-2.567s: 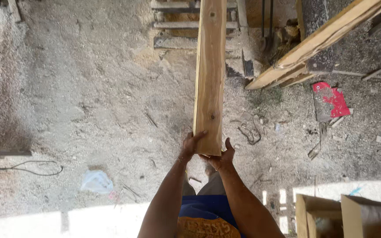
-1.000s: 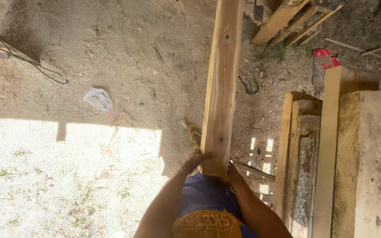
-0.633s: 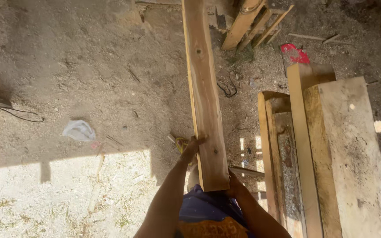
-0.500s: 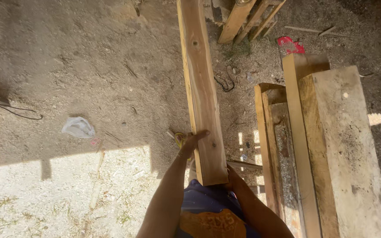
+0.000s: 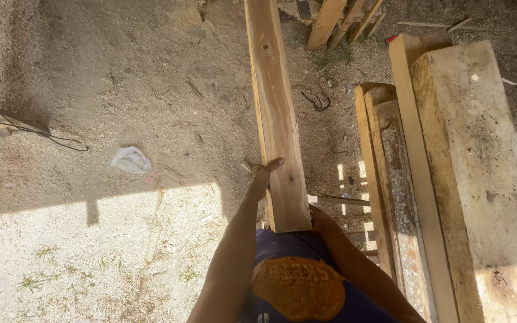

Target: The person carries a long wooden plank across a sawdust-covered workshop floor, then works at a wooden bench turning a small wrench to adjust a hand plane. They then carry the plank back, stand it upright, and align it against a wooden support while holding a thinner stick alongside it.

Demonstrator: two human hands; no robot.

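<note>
I carry a long pale wooden plank that runs from my waist to the top of the view, above the ground. My left hand grips its left edge, thumb laid over the top face. My right hand holds the near right corner, mostly hidden under the board. My arms and a blue garment with an orange patch fill the bottom of the view.
Thick weathered beams and upright boards stand stacked at my right. More planks lean at the top. A crumpled white bag, a black cable and a wire loop lie on the sawdust-strewn ground. Sunlight covers the lower left.
I have walked from the shaded yard toward the beam stack, which now fills the right side. The plank has tilted slightly leftward at its far end. Both hands keep their hold.
</note>
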